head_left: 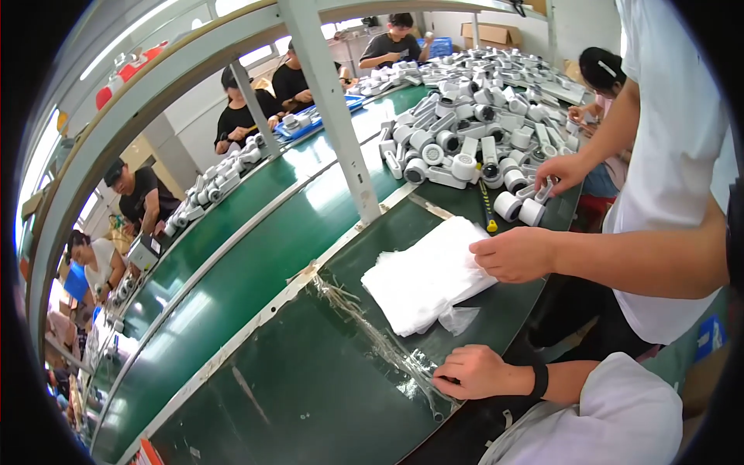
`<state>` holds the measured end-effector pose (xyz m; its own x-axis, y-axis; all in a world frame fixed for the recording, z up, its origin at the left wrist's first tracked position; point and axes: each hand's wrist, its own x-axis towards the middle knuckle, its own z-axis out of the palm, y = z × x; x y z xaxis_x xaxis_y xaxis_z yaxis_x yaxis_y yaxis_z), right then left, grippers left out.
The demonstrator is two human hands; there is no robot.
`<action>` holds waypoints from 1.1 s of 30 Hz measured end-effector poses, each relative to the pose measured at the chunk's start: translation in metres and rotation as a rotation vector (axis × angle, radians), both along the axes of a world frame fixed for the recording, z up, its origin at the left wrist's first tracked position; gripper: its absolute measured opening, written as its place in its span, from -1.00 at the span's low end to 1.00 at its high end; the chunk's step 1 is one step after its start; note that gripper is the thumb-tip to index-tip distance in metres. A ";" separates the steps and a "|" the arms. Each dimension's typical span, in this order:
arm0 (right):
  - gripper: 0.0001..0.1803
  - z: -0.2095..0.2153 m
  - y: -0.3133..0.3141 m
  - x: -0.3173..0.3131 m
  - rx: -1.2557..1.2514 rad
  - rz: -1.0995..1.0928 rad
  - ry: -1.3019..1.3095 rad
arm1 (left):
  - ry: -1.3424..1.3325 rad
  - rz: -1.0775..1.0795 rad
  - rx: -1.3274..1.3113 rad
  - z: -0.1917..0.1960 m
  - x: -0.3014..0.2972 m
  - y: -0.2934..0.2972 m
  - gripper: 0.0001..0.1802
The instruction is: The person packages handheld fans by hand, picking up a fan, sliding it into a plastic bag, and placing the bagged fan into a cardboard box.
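My right hand (480,372), with a black band at its wrist, rests at the near edge of the dark green table (325,380). Its fingers are loosely curled and nothing shows in them. Clear plastic film or tape (387,349) stuck to the tabletop runs up to this hand. Beyond it lies a stack of thin white plastic bags (422,279). My left hand is outside the picture. A co-worker in a white shirt stands close on the right; one hand (515,256) touches the bags' edge, and the other hand (564,172) grips a small grey part.
A large heap of grey and white plastic parts (465,132) with round ends covers the far table. Beside it lies a thin yellow-and-black tool (487,205). A metal post (333,108) rises near a green conveyor belt (256,287); several people sit along its far side.
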<state>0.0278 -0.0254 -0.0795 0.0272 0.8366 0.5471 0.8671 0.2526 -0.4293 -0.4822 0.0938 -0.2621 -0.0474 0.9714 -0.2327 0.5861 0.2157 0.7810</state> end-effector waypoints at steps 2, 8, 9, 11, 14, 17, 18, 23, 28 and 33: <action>-0.87 0.001 0.000 0.000 -0.014 -0.005 -0.013 | -0.003 0.001 0.043 0.011 0.005 0.000 -0.72; -0.86 0.000 -0.002 0.000 -0.022 -0.002 -0.024 | -0.002 0.040 0.174 0.051 0.017 -0.019 -0.72; -0.86 0.001 -0.003 0.000 -0.021 -0.003 -0.025 | 0.002 0.052 0.196 0.059 0.017 -0.025 -0.72; -0.86 0.002 -0.002 0.002 -0.013 -0.001 -0.022 | 0.010 0.081 0.243 0.075 0.021 -0.036 -0.72; -0.85 -0.004 -0.002 0.003 -0.001 0.000 -0.033 | 0.025 0.131 0.314 0.100 0.029 -0.055 -0.72; -0.87 -0.005 -0.003 0.005 0.019 0.013 -0.020 | 0.045 0.181 0.385 0.125 0.040 -0.076 -0.72; -0.88 -0.006 -0.004 0.006 0.024 0.021 -0.007 | 0.053 0.197 0.408 0.133 0.044 -0.083 -0.72; -0.89 -0.008 -0.004 0.010 0.023 0.089 0.117 | 0.102 0.290 0.504 0.167 0.066 -0.124 -0.72; -0.88 0.012 -0.018 0.019 -0.150 0.182 0.386 | 0.037 0.268 0.621 0.212 0.140 -0.139 -0.76; -0.85 0.000 -0.023 0.044 -0.216 0.232 0.490 | -0.036 0.131 0.555 0.201 0.188 -0.117 -0.82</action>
<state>0.0717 -0.0488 -0.0793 0.0368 0.9421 0.3334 0.4864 0.2745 -0.8295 -0.2945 -0.0233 -0.0613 -0.1769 0.9351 0.3072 0.5528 -0.1638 0.8170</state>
